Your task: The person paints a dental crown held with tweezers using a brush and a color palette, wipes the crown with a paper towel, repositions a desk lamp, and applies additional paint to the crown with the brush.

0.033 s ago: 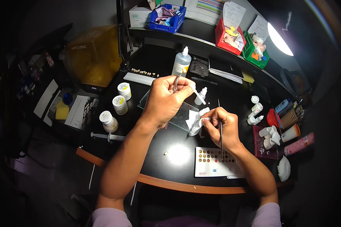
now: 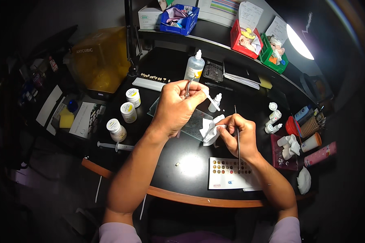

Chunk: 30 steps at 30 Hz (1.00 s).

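Observation:
My left hand [image 2: 177, 102] is raised over the middle of the table, its fingers closed round a curved metal instrument [image 2: 188, 88] whose kind I cannot make out. A slim white stick [image 2: 213, 102] slants down rightward from its fingertips, toward a small white dropper bottle [image 2: 215, 103]. Lower and to the right, my right hand [image 2: 239, 135] pinches a thin dark rod-like tool [image 2: 239, 146] pointing up and down. The same hand also grips a crumpled white tissue [image 2: 210, 131]. Beneath it lies a white card with rows of round brownish samples [image 2: 222, 181].
A glass plate [image 2: 194, 123] lies behind the tissue. At left are white jars [image 2: 128, 112] and a syringe [image 2: 117, 146]. A clear bottle [image 2: 195, 67] and a row of tooth-shaped pieces [image 2: 152, 77] stand behind. A maroon tray [image 2: 276, 156] is at right.
My right hand has shifted very slightly to the right with the thin tool, and the tissue has turned a little. My left hand and the stick have hardly moved.

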Available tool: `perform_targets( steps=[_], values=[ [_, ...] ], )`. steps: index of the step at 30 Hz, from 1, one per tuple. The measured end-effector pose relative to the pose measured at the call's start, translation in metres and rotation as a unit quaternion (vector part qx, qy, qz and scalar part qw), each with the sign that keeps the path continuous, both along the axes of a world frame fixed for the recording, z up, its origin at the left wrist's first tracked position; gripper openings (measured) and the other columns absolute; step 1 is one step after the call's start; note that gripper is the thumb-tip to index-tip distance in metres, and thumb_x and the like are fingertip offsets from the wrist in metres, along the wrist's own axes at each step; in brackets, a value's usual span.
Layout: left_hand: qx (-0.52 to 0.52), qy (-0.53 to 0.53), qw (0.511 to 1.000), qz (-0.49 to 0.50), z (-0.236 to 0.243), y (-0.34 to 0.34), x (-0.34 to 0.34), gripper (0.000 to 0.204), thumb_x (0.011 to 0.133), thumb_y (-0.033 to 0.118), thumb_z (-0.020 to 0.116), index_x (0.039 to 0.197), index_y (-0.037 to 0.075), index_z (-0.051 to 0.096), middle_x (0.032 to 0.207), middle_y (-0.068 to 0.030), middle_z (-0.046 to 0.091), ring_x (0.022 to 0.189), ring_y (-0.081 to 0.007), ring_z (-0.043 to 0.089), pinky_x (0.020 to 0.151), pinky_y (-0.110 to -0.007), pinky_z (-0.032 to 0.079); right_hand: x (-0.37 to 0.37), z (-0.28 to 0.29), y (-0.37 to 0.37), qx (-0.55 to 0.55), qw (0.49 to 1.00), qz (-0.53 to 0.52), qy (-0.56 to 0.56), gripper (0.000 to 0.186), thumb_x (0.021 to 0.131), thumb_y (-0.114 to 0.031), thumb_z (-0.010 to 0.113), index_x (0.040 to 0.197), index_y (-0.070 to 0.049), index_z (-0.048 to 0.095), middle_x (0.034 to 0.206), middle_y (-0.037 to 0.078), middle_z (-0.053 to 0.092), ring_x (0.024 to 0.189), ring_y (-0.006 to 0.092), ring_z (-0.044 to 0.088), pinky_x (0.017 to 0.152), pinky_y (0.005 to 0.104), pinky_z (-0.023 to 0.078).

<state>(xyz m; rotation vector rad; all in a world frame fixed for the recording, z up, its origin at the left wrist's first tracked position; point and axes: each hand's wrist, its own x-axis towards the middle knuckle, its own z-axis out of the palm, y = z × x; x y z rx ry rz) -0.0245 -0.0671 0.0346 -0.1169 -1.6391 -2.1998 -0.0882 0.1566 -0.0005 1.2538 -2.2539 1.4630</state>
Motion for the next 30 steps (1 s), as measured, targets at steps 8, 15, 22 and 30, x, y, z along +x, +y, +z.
perform_targets(
  steps=[8, 15, 22, 30],
  values=[
    [0.003, 0.002, 1.000, -0.019, 0.009, -0.003, 0.007, 0.013, 0.100, 0.008, 0.074, 0.110, 0.000, 0.075, 0.087, -0.0012, 0.068, 0.059, 0.0019, 0.046, 0.045, -0.018, 0.026, -0.014, 0.012, 0.000, -0.107, 0.984, 0.008, -0.143, 0.037, 0.093, 0.006, 0.075, 0.078, -0.007, 0.044, 0.094, 0.019, 0.078, 0.083, 0.0106, 0.070, 0.070, 0.0266, 0.056],
    [0.020, 0.011, 0.999, -0.027, 0.006, -0.006, 0.006, 0.014, 0.100, 0.007, 0.073, 0.111, -0.001, 0.074, 0.090, -0.0026, 0.067, 0.058, 0.0018, 0.042, 0.045, -0.018, 0.024, -0.035, 0.012, 0.002, -0.169, 0.944, 0.011, -0.284, 0.035, 0.092, 0.000, 0.076, 0.081, -0.012, 0.045, 0.101, 0.016, 0.076, 0.087, 0.0141, 0.069, 0.079, 0.0287, 0.057],
    [0.004, -0.015, 1.000, -0.013, 0.007, 0.000, 0.006, 0.013, 0.100, 0.008, 0.074, 0.110, 0.000, 0.075, 0.088, -0.0021, 0.068, 0.055, 0.0023, 0.041, 0.045, -0.018, 0.024, -0.049, 0.007, 0.008, -0.178, 0.911, -0.095, -0.359, 0.028, 0.095, -0.007, 0.074, 0.083, -0.012, 0.049, 0.106, 0.014, 0.075, 0.097, 0.0171, 0.071, 0.084, 0.0355, 0.060],
    [-0.056, -0.028, 0.997, -0.040, -0.002, 0.009, 0.002, 0.009, 0.101, 0.007, 0.073, 0.106, 0.000, 0.075, 0.078, 0.0055, 0.064, 0.050, 0.0043, 0.039, 0.044, -0.018, 0.024, -0.057, 0.000, 0.016, -0.131, 0.941, -0.098, -0.295, 0.024, 0.094, -0.010, 0.071, 0.086, -0.010, 0.048, 0.108, 0.019, 0.075, 0.096, 0.0191, 0.071, 0.091, 0.0351, 0.057]
  ],
)
